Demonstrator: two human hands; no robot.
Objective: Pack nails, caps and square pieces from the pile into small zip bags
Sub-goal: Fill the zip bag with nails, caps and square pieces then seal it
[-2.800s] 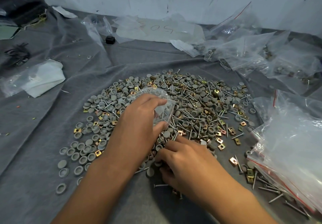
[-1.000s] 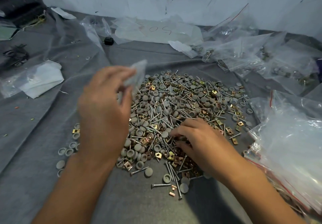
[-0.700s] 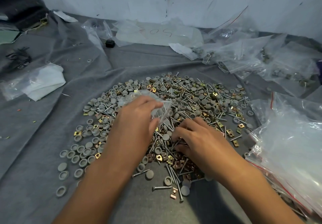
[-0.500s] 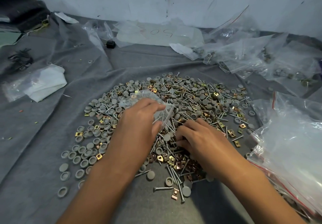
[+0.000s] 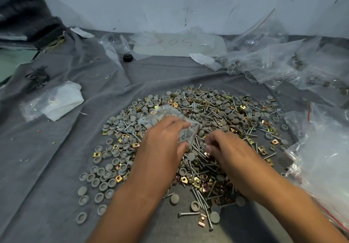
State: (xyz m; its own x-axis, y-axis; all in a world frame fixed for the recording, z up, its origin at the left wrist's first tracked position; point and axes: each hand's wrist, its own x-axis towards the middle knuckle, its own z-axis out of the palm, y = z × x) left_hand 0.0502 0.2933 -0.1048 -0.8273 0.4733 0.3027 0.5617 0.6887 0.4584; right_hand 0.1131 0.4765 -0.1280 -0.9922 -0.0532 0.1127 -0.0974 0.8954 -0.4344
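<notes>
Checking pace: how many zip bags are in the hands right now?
1. A small zip bag is pinched in the left hand above the pile. The right hand reaches into the pile and shows no bag, though its palm is hidden.

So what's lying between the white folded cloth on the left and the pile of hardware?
In the head view, mostly bare grey fabric separates the white cloth from the pile; only tiny specks of debris show there, no nails, caps or square pieces.
</notes>
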